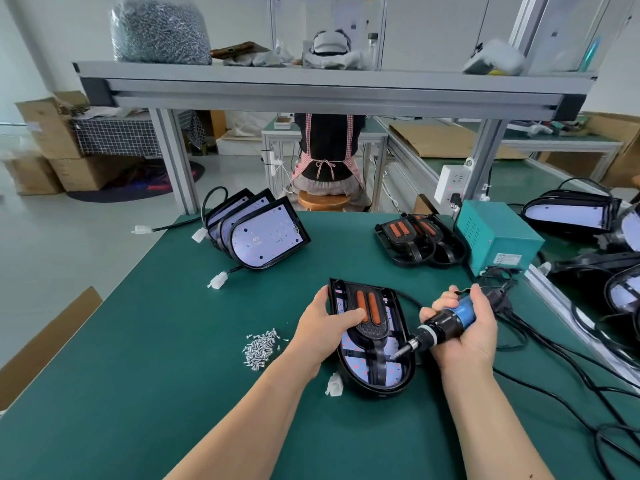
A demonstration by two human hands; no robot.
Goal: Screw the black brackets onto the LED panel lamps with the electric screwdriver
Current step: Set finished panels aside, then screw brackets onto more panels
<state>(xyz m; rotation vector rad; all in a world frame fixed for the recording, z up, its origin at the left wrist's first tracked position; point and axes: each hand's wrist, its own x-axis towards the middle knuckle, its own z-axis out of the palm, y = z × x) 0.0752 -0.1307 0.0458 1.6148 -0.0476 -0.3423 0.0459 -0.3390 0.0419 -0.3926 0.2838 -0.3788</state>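
Green matting covers the table (pixel 145 382) I am watching, and a brown cardboard sheet (pixel 52 341) leans against its left edge. Toward the far left corner, a row of black-framed LED panel lamps (pixel 265 232) stands tilted one against the next. Their white faces are turned my way, and a white plastic plug (pixel 218 281) on a black lead lies on the mat just in front of them. Nearer me, a small heap of silver screws (pixel 259 351) sits left of the table's middle. Beside it the left hand (pixel 325 329) grips the lamp being worked on, a black D-shaped LED panel lamp (pixel 394 374) lying flat with its rounded end toward the near edge. The fingers hook over the lamp's left rim and the thumb is laid across the black bracket with two orange pads (pixel 369 318), which rests on the lamp's white panel. A white connector (pixel 334 384) lies on the mat touching the lamp's near left side. To the right, the right hand (pixel 465 329) is wrapped tightly round a blue and black electric screwdriver (pixel 448 322). The tool slants down to the left, and its bit tip meets the bracket's lower arm. Past it, near the far edge, a stack of black lamps with orange-padded brackets (pixel 415 239) stands beside a teal metal power box (pixel 498 237) in the far right corner. Black cables (pixel 554 362) trail from the box along the right edge. Across a metal rail on the right, more black-framed lamps (pixel 571 213) lie on the next bench.
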